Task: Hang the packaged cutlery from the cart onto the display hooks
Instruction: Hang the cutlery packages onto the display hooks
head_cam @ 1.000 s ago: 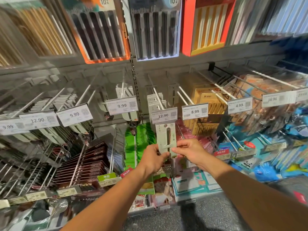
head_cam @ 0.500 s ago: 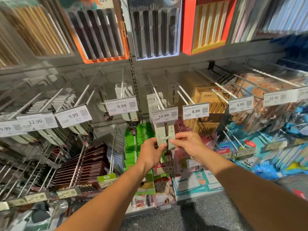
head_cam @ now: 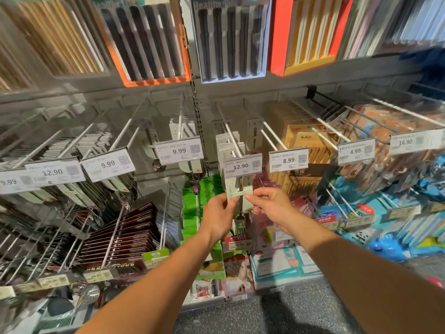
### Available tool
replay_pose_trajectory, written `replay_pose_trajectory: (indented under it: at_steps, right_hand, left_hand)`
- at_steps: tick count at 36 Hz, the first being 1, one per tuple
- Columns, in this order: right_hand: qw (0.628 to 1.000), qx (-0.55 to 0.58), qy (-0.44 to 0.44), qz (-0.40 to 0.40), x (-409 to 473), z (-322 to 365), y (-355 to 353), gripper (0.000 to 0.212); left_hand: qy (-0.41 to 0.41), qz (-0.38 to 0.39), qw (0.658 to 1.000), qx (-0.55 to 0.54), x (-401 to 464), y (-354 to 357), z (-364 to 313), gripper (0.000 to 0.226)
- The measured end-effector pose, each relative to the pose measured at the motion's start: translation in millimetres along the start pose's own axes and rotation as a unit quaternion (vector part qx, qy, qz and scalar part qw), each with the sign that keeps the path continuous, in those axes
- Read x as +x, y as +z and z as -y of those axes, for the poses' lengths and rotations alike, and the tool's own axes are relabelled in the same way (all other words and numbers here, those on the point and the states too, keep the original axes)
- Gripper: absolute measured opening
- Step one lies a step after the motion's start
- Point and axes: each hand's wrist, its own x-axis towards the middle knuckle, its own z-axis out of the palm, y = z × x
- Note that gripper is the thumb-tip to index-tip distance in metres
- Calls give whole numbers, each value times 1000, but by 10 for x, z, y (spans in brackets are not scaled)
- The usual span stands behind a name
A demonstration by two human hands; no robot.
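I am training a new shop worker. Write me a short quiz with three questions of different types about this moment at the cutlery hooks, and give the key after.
1. True or false: both hands hold the same packaged fork.
2. Multiple choice: which price tag hangs right above that package? A) 9.99 B) 12.90 C) 8.99
3. Fill the blank: the fork's tines point ____.

Key
1. True. The left hand grips the card's left edge, and the right hand pinches its right edge.
2. B. The 12.90 tag sits at the end of the hook, covering the top of the card.
3. Down, below the card, between the two wrists.
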Motion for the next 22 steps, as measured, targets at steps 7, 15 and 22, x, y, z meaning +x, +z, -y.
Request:
replay_pose_trajectory:
  at_steps: [7,15,22]
  right_hand:
    - [992,-107,1,-72,59,127,35,31]
    - [997,-72,-14,31,307,224,235,21]
    - [994,-109,-5,-13,515,69,283,26]
  left_hand:
    - [-12,-7,1000,6,226,-31,-25,26]
    - [-51,-8,989,137,480,-77,-54,26]
    - [-95,2,975,199,446,-251,112,38]
